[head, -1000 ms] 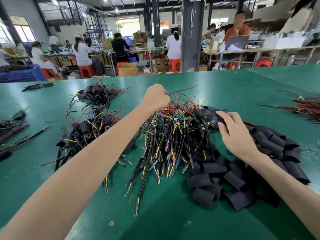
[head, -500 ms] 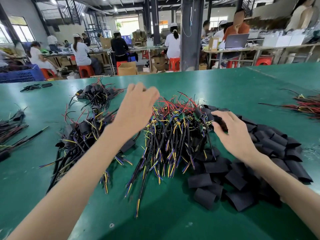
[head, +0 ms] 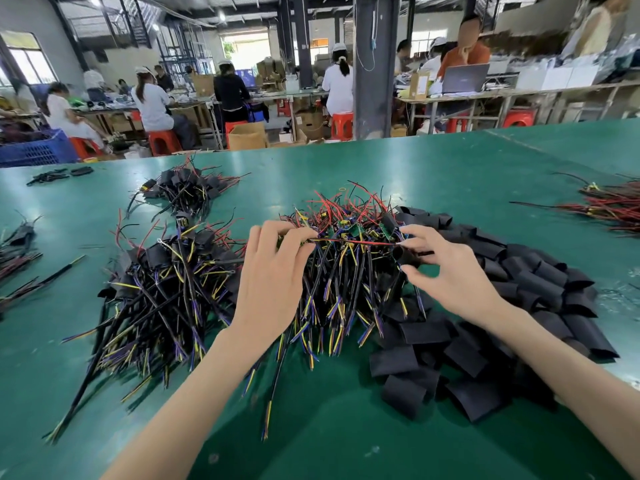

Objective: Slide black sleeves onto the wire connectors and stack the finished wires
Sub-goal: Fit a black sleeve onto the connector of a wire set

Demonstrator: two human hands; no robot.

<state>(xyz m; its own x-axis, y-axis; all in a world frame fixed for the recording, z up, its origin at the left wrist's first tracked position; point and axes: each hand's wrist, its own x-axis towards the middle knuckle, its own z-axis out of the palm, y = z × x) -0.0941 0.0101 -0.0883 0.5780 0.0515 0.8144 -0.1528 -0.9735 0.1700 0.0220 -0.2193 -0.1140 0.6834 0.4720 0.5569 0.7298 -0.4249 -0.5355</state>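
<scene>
The left hand [head: 273, 275] had drawn back from the far side of the wire pile [head: 346, 289], pinching a red wire [head: 349, 241] taut at centre frame. The right hand [head: 450, 275], off the sleeve heap [head: 526, 282], pinched its tip beside a black sleeve [head: 406, 257] it gripped. Sleeving probably came next.

Tangled heap of wires [head: 346, 282] with yellow, blue and purple tips mid-worktop [head: 346, 431], red wire [head: 353, 241] stretched level above it, black sleeve [head: 403, 255] at its right end, pile of sleeves [head: 519, 289] right, stack of sleeved wires [head: 162, 289] left
</scene>
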